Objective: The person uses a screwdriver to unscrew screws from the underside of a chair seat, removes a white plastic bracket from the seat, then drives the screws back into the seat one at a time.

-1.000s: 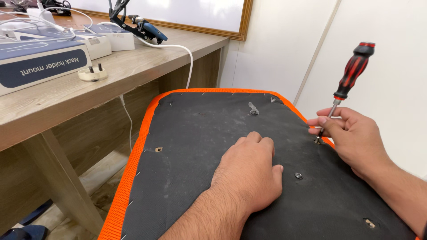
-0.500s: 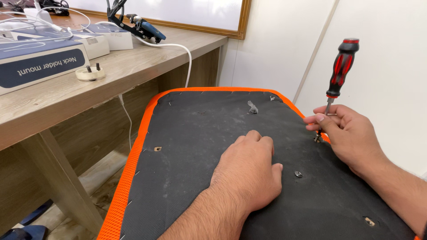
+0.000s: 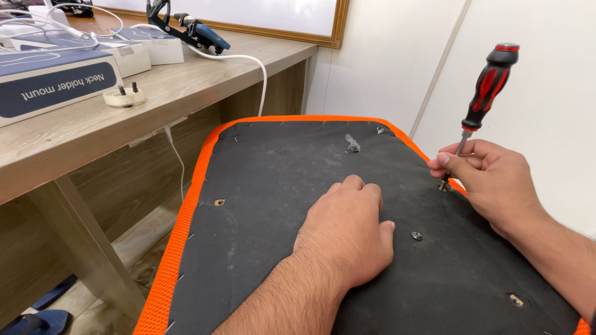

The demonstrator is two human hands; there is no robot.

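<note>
From the head view, your left hand (image 3: 347,239) lies spread flat on the black underside of the orange-rimmed seat panel (image 3: 279,205), pinning it so it cannot shift. Your right hand (image 3: 490,180) pinches the shaft of the red-and-black screwdriver (image 3: 481,102) low down, just above its tip, steadying it, slightly tilted, at a fixing point near the panel's right edge. The wooden surface (image 3: 155,105) with boxes stands to the left.

The seat panel (image 3: 261,248) lies underside up at centre. The left hand (image 3: 347,239) rests flat on its middle; the right hand (image 3: 490,183), at three o'clock, pinches the screwdriver (image 3: 481,102) shaft at the panel's edge (handle tilted toward one o'clock). The desk (image 3: 186,80) stands at ten o'clock, bearing a box (image 3: 49,84) with a plug (image 3: 124,96) beside it.
</note>
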